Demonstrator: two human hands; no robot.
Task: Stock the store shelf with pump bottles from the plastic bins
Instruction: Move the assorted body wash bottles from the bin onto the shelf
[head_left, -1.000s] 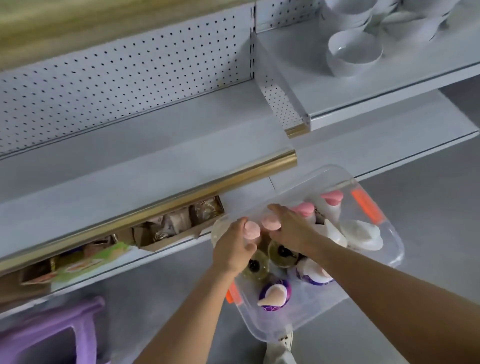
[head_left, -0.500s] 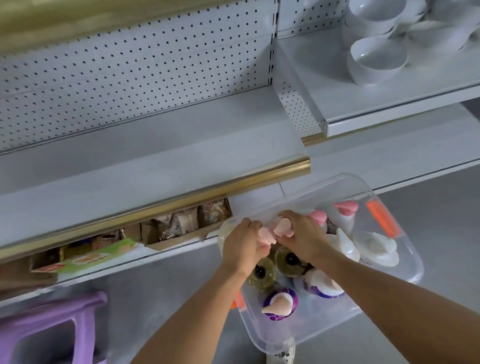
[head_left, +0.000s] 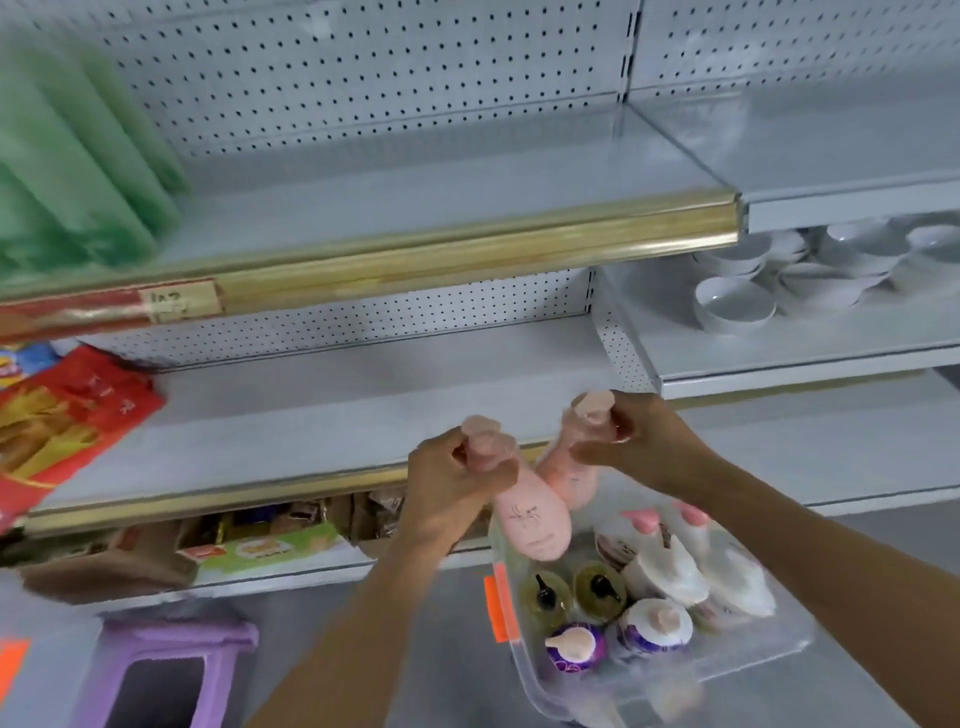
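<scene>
My left hand grips the pump neck of a pink pump bottle, which hangs tilted above the clear plastic bin. My right hand holds a second pink pump bottle by its pump head, a little higher and to the right. Both bottles are lifted just in front of the gold edge of the white shelf. Several more pump bottles, white, purple and olive, stand in the bin below.
Red snack bags lie at the shelf's left end. Green packs are on the upper shelf, white bowls on the right-hand shelf. Boxed goods fill the shelf below. A purple stool stands on the floor at left.
Both hands have lifted a pink bottle each out of the bin, up toward the shelf. The view has tilted upward, showing more shelves.
</scene>
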